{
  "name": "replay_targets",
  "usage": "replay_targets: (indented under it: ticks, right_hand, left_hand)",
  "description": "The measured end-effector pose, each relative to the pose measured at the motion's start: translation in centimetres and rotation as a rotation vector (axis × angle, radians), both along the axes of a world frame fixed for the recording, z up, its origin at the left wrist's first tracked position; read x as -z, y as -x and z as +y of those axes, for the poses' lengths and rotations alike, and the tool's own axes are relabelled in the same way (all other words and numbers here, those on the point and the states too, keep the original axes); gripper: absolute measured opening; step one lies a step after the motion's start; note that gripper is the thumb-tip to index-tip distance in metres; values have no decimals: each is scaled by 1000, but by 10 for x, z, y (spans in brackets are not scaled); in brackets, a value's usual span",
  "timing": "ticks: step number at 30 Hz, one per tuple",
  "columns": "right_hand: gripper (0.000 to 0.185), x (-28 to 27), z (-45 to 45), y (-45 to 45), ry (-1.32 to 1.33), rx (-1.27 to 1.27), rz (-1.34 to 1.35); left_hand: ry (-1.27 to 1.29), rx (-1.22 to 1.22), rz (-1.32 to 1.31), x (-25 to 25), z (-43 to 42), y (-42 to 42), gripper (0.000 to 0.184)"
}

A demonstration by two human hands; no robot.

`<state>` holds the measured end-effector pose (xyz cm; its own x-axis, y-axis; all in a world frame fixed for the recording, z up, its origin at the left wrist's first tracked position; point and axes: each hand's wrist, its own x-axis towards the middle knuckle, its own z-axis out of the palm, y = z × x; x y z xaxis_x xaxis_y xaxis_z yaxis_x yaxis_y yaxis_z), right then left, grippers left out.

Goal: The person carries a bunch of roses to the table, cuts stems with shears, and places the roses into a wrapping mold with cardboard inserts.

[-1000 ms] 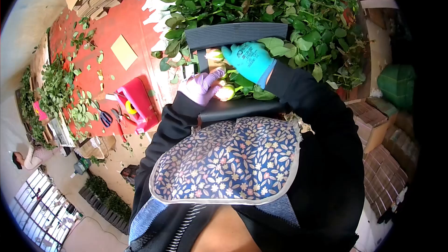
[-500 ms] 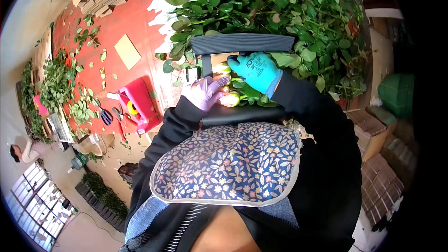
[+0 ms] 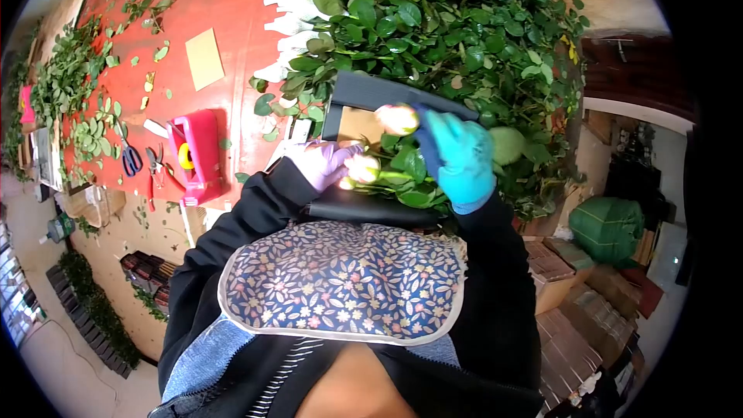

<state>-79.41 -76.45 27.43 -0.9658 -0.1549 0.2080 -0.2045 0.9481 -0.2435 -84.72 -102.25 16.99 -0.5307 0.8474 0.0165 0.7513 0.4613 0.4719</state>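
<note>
My left hand (image 3: 321, 164), in a thin purple glove, has its fingers closed at pale rose heads (image 3: 362, 169) on the near side of a dark ridged frame (image 3: 371, 93). My right hand (image 3: 457, 151), in a turquoise glove with a dark palm, is beside another pinkish rose head (image 3: 398, 119), with its fingers bent round towards the stem; the grip itself is hidden. A piece of brown cardboard (image 3: 361, 125) lies inside the frame, between the two hands. Green leaves and stems (image 3: 410, 178) extend from the roses under my right hand.
Leafy stems (image 3: 441, 23) are heaped beyond the frame, beside white wrapped bundles (image 3: 290, 23). On the red table (image 3: 240, 23) are a pink holder (image 3: 203, 159), scissors (image 3: 130, 156), red-handled pruners (image 3: 157, 166) and a cardboard piece (image 3: 204, 59). Boxes (image 3: 565, 348) stand at right.
My right hand has lifted and turned, moving right, and one rose head now sits apart from the others beside it. My left hand stays near the lower roses. The view has shifted.
</note>
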Motion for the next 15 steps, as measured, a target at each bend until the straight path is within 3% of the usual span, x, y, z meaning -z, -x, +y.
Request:
replay_targets:
  ticks: [2,5,7,10,11,15]
  right_hand:
    - [38,-20,14,5,-24,128,75]
    - [27,-24,34,26,10,227,254]
    - [27,-6,37,37,31,143,361]
    - [31,18,45,48,179,173,-110]
    - [33,26,47,49,26,135,-84]
    - [32,-6,45,37,203,250,50]
  left_hand:
    - [-41,19,-70,3,-1,2,39]
    - [-102,30,-150,2,0,3,39]
    - [-112,15,-207,3,0,4,38]
    - [-118,15,-191,7,0,4,41]
    - [-179,17,-174,8,0,4,43]
    - [-126,7,-128,2,0,2,44]
